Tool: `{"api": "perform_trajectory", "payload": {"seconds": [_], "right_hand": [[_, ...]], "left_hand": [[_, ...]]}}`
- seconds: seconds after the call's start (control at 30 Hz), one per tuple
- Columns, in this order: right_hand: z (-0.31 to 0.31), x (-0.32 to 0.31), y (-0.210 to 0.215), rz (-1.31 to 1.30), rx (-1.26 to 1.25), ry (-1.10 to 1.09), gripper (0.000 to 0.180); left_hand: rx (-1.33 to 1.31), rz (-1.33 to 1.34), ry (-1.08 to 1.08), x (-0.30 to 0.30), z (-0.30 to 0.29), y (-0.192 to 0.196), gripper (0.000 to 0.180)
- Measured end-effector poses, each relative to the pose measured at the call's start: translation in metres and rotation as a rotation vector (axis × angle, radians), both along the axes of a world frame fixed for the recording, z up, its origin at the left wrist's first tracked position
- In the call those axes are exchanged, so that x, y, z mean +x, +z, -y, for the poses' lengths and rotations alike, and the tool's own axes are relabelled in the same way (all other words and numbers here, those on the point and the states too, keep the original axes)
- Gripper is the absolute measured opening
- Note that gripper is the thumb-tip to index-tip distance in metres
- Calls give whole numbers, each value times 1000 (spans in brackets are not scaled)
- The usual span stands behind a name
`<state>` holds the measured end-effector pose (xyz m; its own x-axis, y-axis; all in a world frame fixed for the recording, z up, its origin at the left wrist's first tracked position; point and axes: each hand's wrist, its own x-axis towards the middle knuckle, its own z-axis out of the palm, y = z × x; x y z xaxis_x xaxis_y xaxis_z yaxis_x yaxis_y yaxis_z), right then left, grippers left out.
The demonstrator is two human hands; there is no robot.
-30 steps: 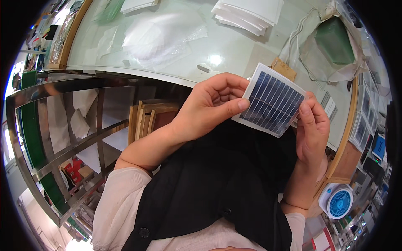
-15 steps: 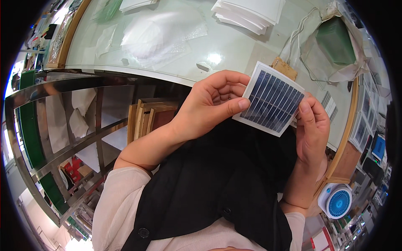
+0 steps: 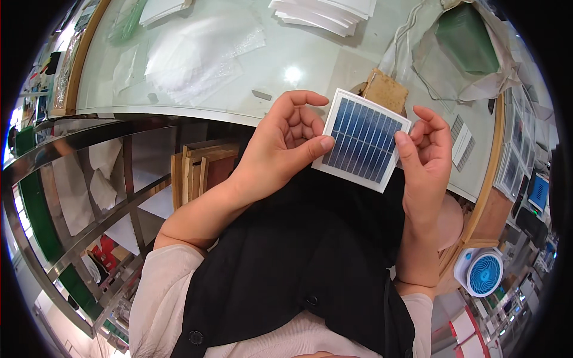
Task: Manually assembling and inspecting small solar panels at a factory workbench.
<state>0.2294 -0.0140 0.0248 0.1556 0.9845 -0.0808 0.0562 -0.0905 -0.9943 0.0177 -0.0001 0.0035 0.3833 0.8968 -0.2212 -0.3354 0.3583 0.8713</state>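
ok so the solar panel is up by the near edge of the tabletop, half-curled left hand and right hand holding opposite sides, its back hidden from view, face turned up, top edge sloping down rightward, too squarish to call a long axis

A pale tabletop carried transparent plastic film at left, stacked white sheets far, an open bag far right
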Motion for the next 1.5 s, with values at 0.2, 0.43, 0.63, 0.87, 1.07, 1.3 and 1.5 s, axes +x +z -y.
{"api": "perform_trajectory", "payload": {"seconds": [0.2, 0.43, 0.63, 0.87, 1.07, 1.3, 1.5], "right_hand": [[2, 1, -7, 17, -47, -6, 37], [2, 6, -6, 33, -62, 54, 38], [11, 9, -4, 87, -16, -93, 47], [37, 22, 35, -557, -69, 6, 23], [48, 169, 37, -150, 93, -593, 21], [82, 457, 42, 142, -90, -685, 19], [45, 512, 3, 516, -209, -653, 28]], "left_hand": [[-20, -73, -36, -2, -3, 2, 42], [-63, -67, -43, -1, -4, 7, 43], [62, -73, 0, 3, 4, 16, 47], [554, -90, -21, 16, 16, 26, 59], [490, -138, 18, 10, 16, 23, 53], [434, -300, 127, 3, 20, 10, 37], [417, -316, 152, 7, 18, 15, 33]]}}
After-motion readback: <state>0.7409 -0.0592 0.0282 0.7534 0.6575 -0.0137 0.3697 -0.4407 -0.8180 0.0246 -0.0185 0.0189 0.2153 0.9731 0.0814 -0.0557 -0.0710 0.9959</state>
